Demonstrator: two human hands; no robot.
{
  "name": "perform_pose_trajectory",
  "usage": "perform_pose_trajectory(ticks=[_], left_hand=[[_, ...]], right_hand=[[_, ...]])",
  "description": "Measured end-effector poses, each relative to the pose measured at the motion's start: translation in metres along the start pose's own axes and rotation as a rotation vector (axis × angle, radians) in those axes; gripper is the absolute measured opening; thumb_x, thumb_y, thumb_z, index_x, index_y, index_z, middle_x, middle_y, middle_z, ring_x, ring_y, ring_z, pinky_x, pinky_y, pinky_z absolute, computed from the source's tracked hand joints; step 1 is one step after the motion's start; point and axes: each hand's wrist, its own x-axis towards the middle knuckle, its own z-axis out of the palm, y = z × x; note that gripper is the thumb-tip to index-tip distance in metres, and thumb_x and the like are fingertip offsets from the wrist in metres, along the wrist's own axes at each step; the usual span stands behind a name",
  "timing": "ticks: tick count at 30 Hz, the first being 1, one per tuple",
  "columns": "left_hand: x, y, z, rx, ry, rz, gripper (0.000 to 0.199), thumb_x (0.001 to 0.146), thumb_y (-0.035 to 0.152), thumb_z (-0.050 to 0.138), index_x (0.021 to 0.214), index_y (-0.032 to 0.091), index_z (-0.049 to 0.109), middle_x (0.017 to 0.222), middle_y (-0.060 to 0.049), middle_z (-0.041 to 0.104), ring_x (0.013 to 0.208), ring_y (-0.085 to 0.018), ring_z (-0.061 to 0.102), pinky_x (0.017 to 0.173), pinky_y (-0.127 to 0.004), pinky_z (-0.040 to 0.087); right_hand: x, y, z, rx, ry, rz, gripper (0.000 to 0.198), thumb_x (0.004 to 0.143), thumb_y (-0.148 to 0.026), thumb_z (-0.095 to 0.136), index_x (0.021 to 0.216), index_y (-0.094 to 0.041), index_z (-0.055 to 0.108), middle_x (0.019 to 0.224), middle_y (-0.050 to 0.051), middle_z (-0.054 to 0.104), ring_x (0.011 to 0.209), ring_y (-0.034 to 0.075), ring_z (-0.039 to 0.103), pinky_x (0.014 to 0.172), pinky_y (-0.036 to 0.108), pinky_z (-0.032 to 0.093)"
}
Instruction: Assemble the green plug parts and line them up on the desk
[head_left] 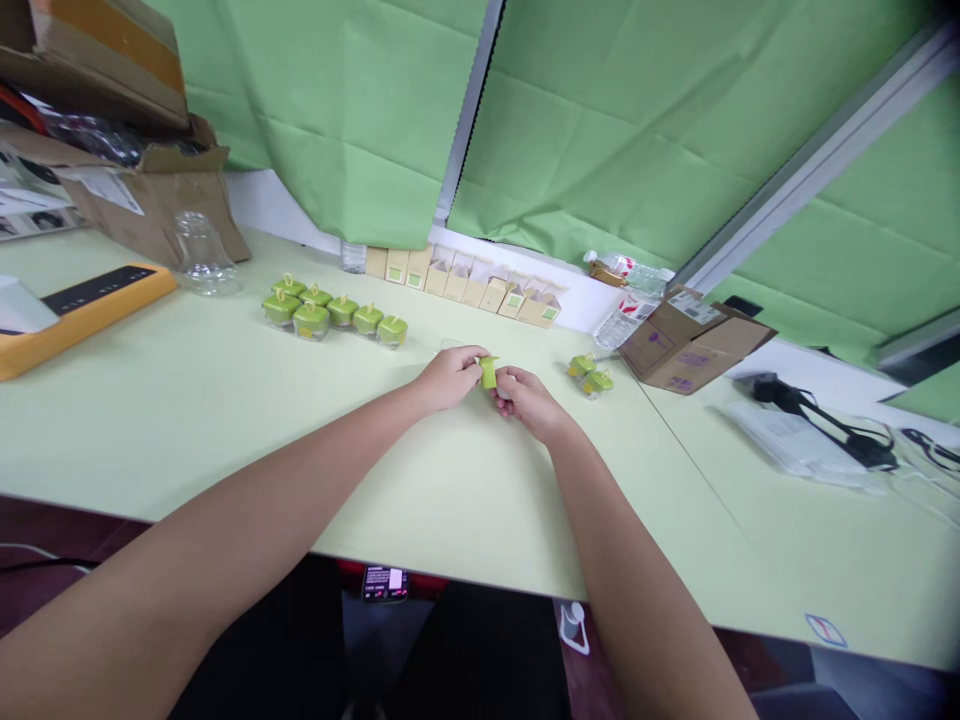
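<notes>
Both of my hands meet over the middle of the table, pinching a small bright green lid (488, 373). My left hand (448, 377) holds its left edge between thumb and fingers. From the other side my right hand (527, 400) closes on it, and a pale patch shows at those fingertips, too small to make out. Part of a clear container (452, 345) shows just behind my left hand. Several clear little boxes with green looped lids (311, 320) stand in a group to the left. Two more such boxes (598, 382) are to the right of my right hand.
Small beige cartons (465, 277) line the wall. Plastic bottles (626, 270) and a cardboard box (686, 345) stand back right, with a black headset (825, 420) beyond. Far left are a clear jar (202, 255), an orange-edged device (112, 310) and stacked cardboard boxes (169, 200).
</notes>
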Motion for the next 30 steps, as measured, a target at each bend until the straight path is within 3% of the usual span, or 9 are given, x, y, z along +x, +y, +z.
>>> perform_pose_trajectory(ticks=[20, 30], left_hand=[[-0.0022, 0.005, -0.0005, 0.026, 0.001, -0.021, 0.034, 0.078, 0.017, 0.045, 0.104, 0.016, 0.068, 0.069, 0.002, 0.056, 0.066, -0.014, 0.053, 0.066, -0.026, 0.042], [-0.0009, 0.0015, -0.0011, 0.037, 0.042, -0.001, 0.032, 0.08, 0.018, 0.046, 0.101, 0.017, 0.069, 0.072, 0.001, 0.059, 0.067, -0.014, 0.054, 0.067, -0.025, 0.043]], right_hand=[[-0.0015, -0.002, 0.0004, 0.0, -0.008, 0.013, 0.012, 0.078, -0.032, 0.06, 0.079, -0.02, 0.058, 0.072, 0.0, 0.056, 0.055, 0.01, 0.049, 0.045, 0.022, 0.039], [-0.0038, -0.0071, 0.0019, 0.141, 0.017, 0.04, 0.032, 0.075, -0.048, 0.07, 0.081, -0.019, 0.058, 0.07, -0.001, 0.054, 0.054, 0.01, 0.046, 0.045, 0.024, 0.036]])
